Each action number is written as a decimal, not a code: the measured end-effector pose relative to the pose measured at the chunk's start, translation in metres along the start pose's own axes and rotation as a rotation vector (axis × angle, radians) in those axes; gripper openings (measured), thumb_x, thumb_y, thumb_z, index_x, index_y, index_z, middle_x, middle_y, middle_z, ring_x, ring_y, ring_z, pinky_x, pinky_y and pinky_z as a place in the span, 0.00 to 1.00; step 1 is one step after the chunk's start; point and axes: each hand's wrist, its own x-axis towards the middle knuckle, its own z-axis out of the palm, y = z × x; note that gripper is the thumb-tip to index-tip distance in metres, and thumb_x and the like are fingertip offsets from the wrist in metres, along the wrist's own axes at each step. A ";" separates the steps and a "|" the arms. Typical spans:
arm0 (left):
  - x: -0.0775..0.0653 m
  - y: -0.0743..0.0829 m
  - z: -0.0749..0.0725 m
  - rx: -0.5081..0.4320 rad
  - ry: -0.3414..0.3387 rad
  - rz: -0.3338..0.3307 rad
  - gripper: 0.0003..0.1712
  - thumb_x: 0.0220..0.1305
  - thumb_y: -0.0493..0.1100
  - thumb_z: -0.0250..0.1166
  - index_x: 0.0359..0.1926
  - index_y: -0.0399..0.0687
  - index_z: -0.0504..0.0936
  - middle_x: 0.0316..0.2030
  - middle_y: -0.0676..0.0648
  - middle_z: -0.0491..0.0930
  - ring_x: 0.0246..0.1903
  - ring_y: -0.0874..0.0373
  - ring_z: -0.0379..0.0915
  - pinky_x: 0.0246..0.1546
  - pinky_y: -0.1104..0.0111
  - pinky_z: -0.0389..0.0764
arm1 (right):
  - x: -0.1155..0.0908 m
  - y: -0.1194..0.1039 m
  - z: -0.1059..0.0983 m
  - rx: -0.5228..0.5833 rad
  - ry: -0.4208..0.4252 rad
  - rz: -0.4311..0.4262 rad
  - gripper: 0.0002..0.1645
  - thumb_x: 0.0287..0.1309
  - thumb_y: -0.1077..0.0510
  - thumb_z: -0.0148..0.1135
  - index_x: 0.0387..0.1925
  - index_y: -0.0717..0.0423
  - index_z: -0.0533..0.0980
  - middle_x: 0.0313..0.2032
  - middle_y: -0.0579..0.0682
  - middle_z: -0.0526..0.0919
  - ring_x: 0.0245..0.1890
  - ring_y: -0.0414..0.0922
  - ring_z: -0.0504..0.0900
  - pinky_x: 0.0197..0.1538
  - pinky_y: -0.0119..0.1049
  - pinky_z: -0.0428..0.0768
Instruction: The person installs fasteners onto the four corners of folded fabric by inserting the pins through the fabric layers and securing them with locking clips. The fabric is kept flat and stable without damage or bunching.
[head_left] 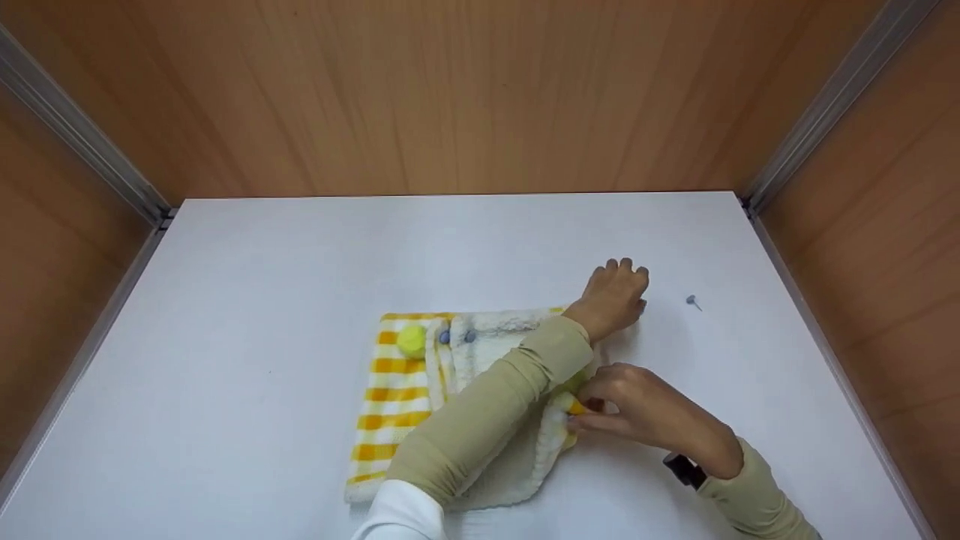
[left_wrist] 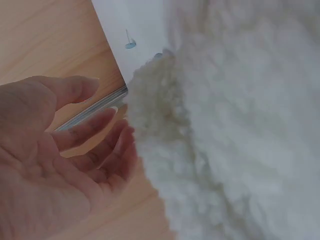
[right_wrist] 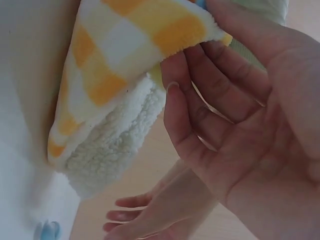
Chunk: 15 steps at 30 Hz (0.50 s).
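Note:
A yellow-and-white checked fleece cloth (head_left: pixel 394 394) with a fluffy white lining (left_wrist: pixel 250 125) lies partly folded on the table. My right hand (head_left: pixel 634 405) pinches its right edge between thumb and fingers. In the right wrist view, that checked edge (right_wrist: pixel 125 45) is raised, with the thumb above and fingers beneath. A bit of blue shows by the thumb. My left arm crosses over the cloth, its hand (head_left: pixel 615 296) past the far right corner. In the left wrist view the left hand (left_wrist: pixel 65 150) has loosely bent fingers and holds nothing.
A small blue-headed pin (head_left: pixel 691 301) lies on the white table (head_left: pixel 225 337) right of the left hand. A yellow-green ball (head_left: pixel 412 341) and two blue round pieces (head_left: pixel 444 337) sit along the cloth's far side. Wooden panels (head_left: pixel 480 97) enclose the back and sides.

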 end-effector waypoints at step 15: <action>0.013 0.003 0.033 0.117 -0.123 0.005 0.13 0.71 0.43 0.53 0.52 0.58 0.78 0.45 0.49 0.78 0.43 0.58 0.73 0.43 0.68 0.76 | -0.003 -0.001 0.000 0.000 -0.025 -0.022 0.11 0.53 0.45 0.68 0.24 0.43 0.78 0.22 0.31 0.70 0.23 0.30 0.67 0.27 0.24 0.68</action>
